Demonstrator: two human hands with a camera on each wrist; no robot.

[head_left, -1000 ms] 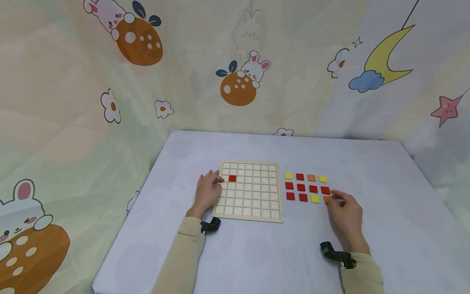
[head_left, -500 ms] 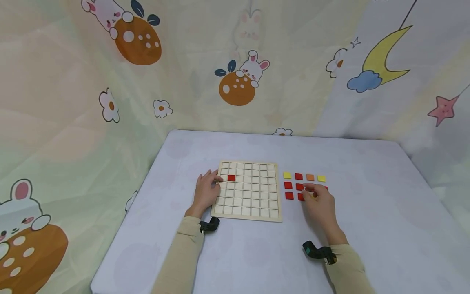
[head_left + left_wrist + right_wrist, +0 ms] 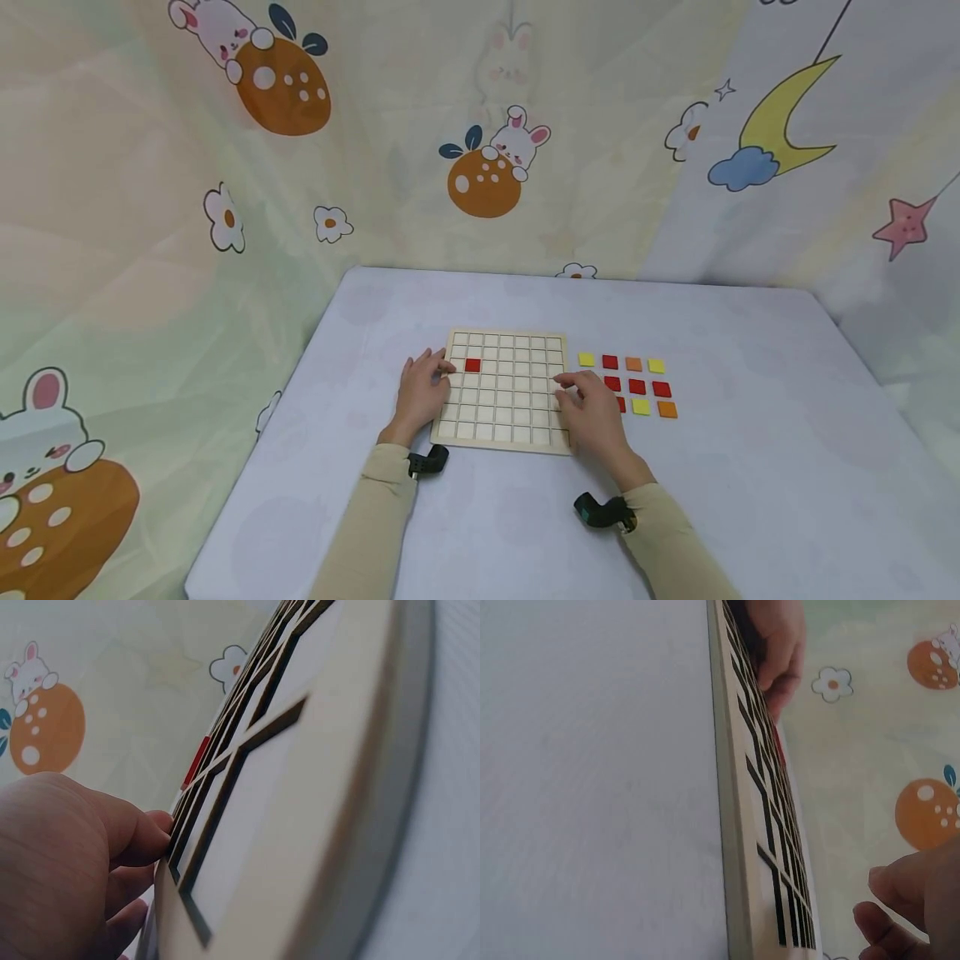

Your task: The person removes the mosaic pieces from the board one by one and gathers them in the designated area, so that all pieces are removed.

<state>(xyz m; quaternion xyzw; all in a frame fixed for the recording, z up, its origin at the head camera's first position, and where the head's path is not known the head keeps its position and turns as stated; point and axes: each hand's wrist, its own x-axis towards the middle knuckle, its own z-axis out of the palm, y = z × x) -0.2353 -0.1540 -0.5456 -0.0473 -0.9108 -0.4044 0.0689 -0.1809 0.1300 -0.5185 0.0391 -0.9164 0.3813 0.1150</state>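
Observation:
A pale wooden grid board [image 3: 498, 400] lies flat on the table. One red tile [image 3: 472, 365] sits in a cell near its upper left. My left hand [image 3: 422, 392] holds the board's left edge; in the left wrist view, bent fingers [image 3: 139, 836] meet the rim there. Over the board's right edge is my right hand [image 3: 596, 417], thumb and fingers apart, with no tile visible between them in the right wrist view. Just beyond it lie loose red, orange and yellow tiles in rows, among them an orange tile [image 3: 667, 409]. The hand hides part of their left side.
A white cloth covers the table [image 3: 495, 533]. A printed fabric wall [image 3: 600, 225] rises behind it and along the left side. Each wrist carries a black camera mount, such as the right wrist mount [image 3: 600, 510].
My right hand has moved left, from beside the orange tile at the far right, across the tiles to the board's right edge. The left hand has stayed at the board's left edge.

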